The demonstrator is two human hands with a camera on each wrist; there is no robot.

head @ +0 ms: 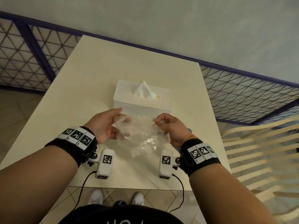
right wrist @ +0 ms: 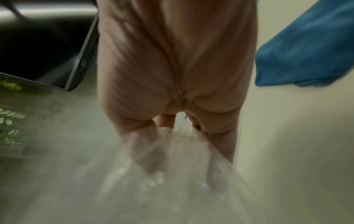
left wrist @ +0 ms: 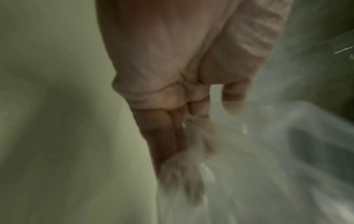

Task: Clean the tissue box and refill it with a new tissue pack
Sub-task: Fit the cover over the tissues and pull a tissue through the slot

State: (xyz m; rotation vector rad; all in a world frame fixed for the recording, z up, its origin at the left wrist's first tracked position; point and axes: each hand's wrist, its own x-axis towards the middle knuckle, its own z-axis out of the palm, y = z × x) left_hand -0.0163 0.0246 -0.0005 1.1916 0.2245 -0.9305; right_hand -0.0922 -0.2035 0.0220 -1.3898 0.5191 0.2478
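Left hand (head: 103, 125) at the left edge of a crumpled clear plastic wrapper (head: 139, 136), thumb and fingers pinching the film; the left wrist view shows fingers closed on gathered plastic (left wrist: 184, 174), though blurred. Right hand (head: 169, 126) curled at the wrapper's right edge, fingertips pinching a bunched corner. Wrapper stretched loosely between the two hands, held just above the cream rectangular table (head: 90, 75). It appears empty, judged the spent sleeve of the new pack.

Directly beyond the hands, just past the wrapper's far edge: white rectangular tissue box with woven-texture sides (head: 142, 102), upright, a white tissue (head: 143, 90) standing out of its top slot. Long axis runs left to right across the person's front. Box sits roughly centred between the hands; neither hand clearly nearer, the left fingertips perhaps a shade closer to its near left corner.

Judgement: refill looks done; what remains is disposing of the wrapper.

Blue cloth (right wrist: 306, 48) lies on the table beside the right wrist. A slatted pale wooden chair (head: 258, 151) stands to the right.
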